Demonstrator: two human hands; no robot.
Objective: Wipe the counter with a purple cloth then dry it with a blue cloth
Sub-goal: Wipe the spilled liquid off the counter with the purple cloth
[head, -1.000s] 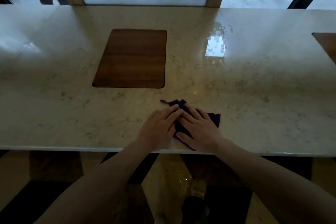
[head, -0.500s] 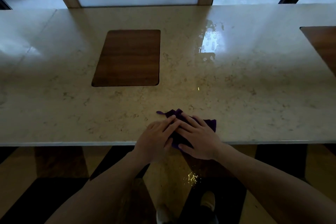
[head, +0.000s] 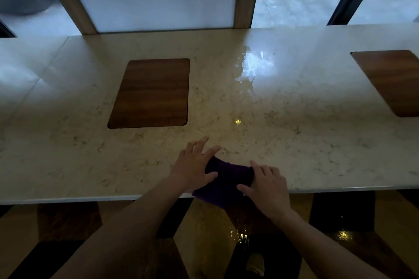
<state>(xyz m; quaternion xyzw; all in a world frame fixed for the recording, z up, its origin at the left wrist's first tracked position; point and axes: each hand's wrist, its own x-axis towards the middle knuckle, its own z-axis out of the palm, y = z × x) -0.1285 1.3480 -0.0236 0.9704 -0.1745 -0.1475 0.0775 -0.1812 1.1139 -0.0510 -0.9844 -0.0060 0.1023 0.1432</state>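
A purple cloth [head: 226, 181] lies at the near edge of the pale marble counter [head: 306, 138], its lower part hanging over the edge. My left hand [head: 195, 165] holds its left end between thumb and fingers, the fingers spread on the counter. My right hand [head: 266, 182] grips the cloth's right end. The cloth is stretched between both hands. A patch of water [head: 249, 68] shines on the counter further back. No blue cloth is in view.
A brown wooden inset panel [head: 152, 93] sits in the counter to the left of centre, a second wooden panel [head: 394, 81] at the right. Windows with wooden posts stand behind the counter. Below the edge is a glossy striped floor [head: 204, 238].
The cloth has been pulled back to the counter's near edge and partly over it. My hands, earlier pressed together flat on it, have moved apart and now grip its two ends.
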